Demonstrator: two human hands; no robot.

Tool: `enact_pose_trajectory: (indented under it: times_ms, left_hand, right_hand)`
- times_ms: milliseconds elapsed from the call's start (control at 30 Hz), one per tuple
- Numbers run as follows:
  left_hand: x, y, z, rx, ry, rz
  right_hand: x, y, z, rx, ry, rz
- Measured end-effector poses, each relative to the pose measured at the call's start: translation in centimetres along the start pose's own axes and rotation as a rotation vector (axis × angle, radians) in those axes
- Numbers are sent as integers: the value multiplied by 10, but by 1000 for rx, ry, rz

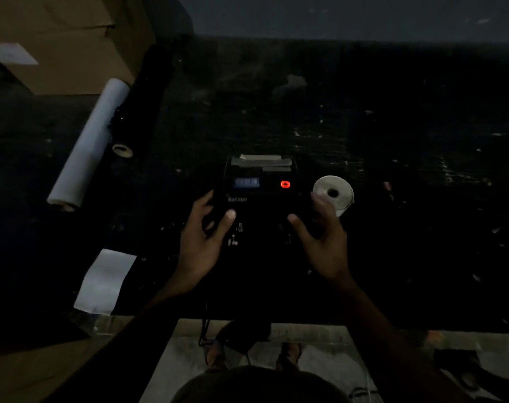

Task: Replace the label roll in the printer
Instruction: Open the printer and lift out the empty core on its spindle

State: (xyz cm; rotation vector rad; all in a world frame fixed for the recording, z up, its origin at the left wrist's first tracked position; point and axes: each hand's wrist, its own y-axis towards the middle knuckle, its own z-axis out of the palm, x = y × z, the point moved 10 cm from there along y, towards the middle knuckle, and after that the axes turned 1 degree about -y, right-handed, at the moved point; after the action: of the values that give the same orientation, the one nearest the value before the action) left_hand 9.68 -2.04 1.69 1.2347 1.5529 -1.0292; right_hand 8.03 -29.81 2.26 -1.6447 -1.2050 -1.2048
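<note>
A small black box-shaped label printer (260, 184) sits near the front middle of the dark, scuffed table (363, 126), its blue display and red button lit. Just right of it stands a white label roll (333, 192) with a dark core. The left hand (202, 242) and right hand (324, 239) flank the printer with fingers spread, clamping nothing. Left lie a long white paper tube (87, 144), a white sheet (105, 282) and a brown cardboard box (67, 39).

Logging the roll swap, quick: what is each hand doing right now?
Left hand: open, fingers spread on the printer, gripping nothing.
Right hand: open beside the label roll; contact cannot be told.
</note>
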Motion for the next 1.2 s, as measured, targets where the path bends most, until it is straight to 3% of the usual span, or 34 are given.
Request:
enact_pose_trajectory:
  times_ms: [200,667,800,967,1200]
  left_hand:
    - [-39,69,-5,-18,-33,-22]
    - [-44,142,1,99,-10,-8]
    - [0,123,5,136,288,84]
    - [31,117,42,347,651,129]
    - [27,134,55,357,782,230]
  right_hand:
    - [46,70,-4,-66,-29,-66]
    - [44,150,6,9,-81,-134]
    - [12,131,17,141,-359,-203]
    - [-3,118,69,504,-853,-375]
    - [-12,143,76,472,-928,-333]
